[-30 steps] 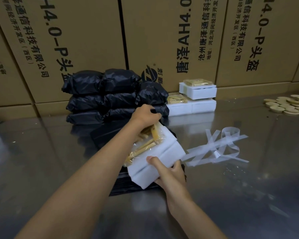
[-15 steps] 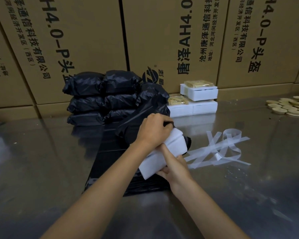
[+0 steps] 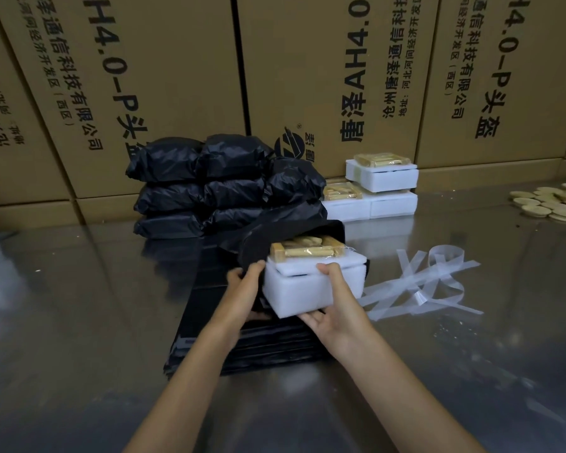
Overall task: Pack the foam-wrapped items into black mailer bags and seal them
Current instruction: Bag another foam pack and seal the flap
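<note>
My right hand (image 3: 335,308) cups one white foam-wrapped item (image 3: 311,286) from below, thumb curled over its top edge, its far end inside the open black mailer bag (image 3: 275,233). My left hand (image 3: 242,289) grips that bag's mouth. Behind stand seven sealed bags (image 3: 209,188) and three more foam items (image 3: 373,191).
</note>
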`<state>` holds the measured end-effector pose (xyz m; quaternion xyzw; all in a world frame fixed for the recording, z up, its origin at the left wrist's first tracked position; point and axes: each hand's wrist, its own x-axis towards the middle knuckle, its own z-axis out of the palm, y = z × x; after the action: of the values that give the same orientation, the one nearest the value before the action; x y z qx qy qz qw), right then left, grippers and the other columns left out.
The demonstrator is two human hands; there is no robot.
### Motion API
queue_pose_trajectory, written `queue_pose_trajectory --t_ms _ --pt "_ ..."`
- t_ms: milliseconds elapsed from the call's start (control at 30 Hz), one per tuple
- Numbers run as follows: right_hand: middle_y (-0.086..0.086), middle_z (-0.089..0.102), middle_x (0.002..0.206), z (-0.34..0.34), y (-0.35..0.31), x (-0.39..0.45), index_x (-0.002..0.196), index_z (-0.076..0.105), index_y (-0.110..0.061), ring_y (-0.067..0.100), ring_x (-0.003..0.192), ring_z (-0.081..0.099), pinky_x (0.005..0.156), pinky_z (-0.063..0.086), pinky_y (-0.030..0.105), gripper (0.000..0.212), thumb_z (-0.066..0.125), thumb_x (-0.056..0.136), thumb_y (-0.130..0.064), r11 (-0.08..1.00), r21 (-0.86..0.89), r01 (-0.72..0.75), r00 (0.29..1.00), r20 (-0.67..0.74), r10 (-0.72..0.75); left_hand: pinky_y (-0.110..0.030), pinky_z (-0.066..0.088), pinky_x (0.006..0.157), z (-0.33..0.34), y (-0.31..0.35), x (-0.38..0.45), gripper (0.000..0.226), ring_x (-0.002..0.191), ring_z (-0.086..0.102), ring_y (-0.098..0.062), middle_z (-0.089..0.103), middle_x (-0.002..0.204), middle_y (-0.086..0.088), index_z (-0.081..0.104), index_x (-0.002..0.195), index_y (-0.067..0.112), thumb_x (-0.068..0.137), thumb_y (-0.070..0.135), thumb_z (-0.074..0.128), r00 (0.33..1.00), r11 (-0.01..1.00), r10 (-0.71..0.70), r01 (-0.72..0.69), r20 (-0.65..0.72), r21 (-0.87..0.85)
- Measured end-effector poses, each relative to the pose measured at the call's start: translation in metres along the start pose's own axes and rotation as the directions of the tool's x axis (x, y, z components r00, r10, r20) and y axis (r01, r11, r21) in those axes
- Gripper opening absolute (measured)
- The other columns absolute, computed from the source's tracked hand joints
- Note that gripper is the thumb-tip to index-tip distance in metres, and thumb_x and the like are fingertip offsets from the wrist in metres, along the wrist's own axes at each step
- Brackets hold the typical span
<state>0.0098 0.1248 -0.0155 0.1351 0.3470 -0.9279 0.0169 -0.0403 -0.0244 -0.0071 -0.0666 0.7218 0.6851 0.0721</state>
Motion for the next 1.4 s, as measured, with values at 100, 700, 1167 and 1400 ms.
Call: queue_pose_trajectory --t_ms 100,700,1167,1400 --pt "0.016 0.072 0.115 0.007 0.006 0.000 0.125 0.057 -0.017 0.029 0.102 0.072 0.077 0.062 0.040 0.046 0.075 0.083 -0.026 1.000 0.028 -0.014 1.000 0.014 0.013 -0.034 0.058 0.060 0.012 -0.007 -0.004 0.044 0.101 0.068 -0.025 0.064 0.121 -0.008 0.046 0.138 0.023 0.103 0.048 0.035 0.997 0.982 0.066 -0.057 0.044 -0.178" --pt "0.005 0.056 0.141 0.014 0.000 0.041 0.137 0.050 -0.016 0.022 0.132 0.051 0.113 0.040 0.041 0.045 0.066 0.096 -0.022 0.929 -0.369 0.038 0.995 0.099 -0.002 -0.044 0.054 0.071 -0.035 0.001 -0.021 0.034 0.079 0.065 -0.035 0.067 0.089 -0.008 0.056 0.133 0.019 0.102 0.018 0.045 0.916 0.858 0.355 -0.242 -0.184 0.452" --pt "0.007 0.064 0.085 0.033 0.016 0.052 0.073 0.048 -0.013 0.027 0.082 0.060 0.063 0.037 0.032 0.055 0.036 0.101 -0.058 -0.302 -0.953 0.010 0.843 0.170 -0.510 -0.037 0.040 0.069 -0.010 0.016 -0.001 0.021 0.092 0.056 -0.036 0.061 0.109 -0.018 0.051 0.117 0.008 0.101 0.020 0.044 0.882 0.671 0.390 -0.075 -0.264 0.738" --pt "0.012 0.069 0.102 0.038 0.010 0.064 0.079 0.050 -0.012 0.031 0.097 0.065 0.065 0.042 0.032 0.017 0.058 0.094 -0.017 -0.361 -0.932 -0.027 0.831 0.180 -0.527 -0.033 0.040 0.063 -0.027 -0.006 -0.007 0.027 0.073 0.051 -0.024 0.054 0.081 -0.002 0.052 0.117 0.014 0.093 0.006 0.042 0.868 0.619 0.436 -0.100 -0.236 0.779"
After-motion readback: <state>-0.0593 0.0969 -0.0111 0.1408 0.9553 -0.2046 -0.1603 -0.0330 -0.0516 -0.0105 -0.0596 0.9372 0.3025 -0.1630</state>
